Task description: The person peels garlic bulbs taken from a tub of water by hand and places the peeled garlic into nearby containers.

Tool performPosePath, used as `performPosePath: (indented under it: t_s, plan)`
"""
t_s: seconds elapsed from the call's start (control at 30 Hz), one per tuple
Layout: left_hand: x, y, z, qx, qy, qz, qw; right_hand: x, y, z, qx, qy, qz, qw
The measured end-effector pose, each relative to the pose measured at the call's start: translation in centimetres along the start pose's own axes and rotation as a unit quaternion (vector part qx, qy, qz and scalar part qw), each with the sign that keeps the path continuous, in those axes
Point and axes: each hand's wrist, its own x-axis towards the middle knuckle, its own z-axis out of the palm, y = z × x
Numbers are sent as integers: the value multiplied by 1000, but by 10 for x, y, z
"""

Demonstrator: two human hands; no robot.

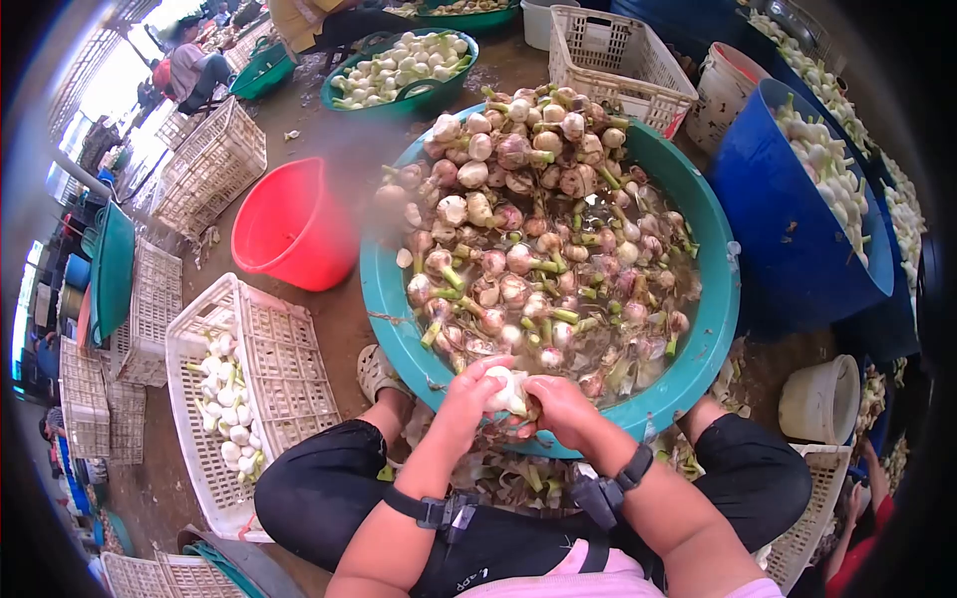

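Both my hands meet over the near rim of a large green tub (720,329). A whitish garlic bulb (509,392) is held between them. My left hand (471,399) closes its fingers on the bulb's left side. On the other side, my right hand (560,407) grips it with the thumb against the skin; some of its fingers are hidden under the bulb. In the tub, unpeeled garlic bulbs (513,289) with green stems float in murky water, and more are heaped (518,149) at the far side. Loose garlic skins (498,476) lie below my hands.
A white crate (184,344) with peeled garlic stands at my left, a red bucket (289,224) beyond it. To the right are a blue barrel (768,209) full of garlic and a white bucket (812,404). Another basin (399,103) of garlic sits ahead; people (189,65) work nearby.
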Motion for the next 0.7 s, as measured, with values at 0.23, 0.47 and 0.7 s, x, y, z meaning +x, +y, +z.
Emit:
performPosePath:
  t_s: [0.23,0.47,0.7]
  plan:
    - [-19,6,2,412,-64,204,886,12,6,-23,-209,54,-94,972]
    - [-7,-12,-15,442,-25,345,828,-2,-3,-7,69,-48,-92,992]
    - [-4,1,-35,-317,163,-22,934,-64,-19,-23,50,-73,-305,948]
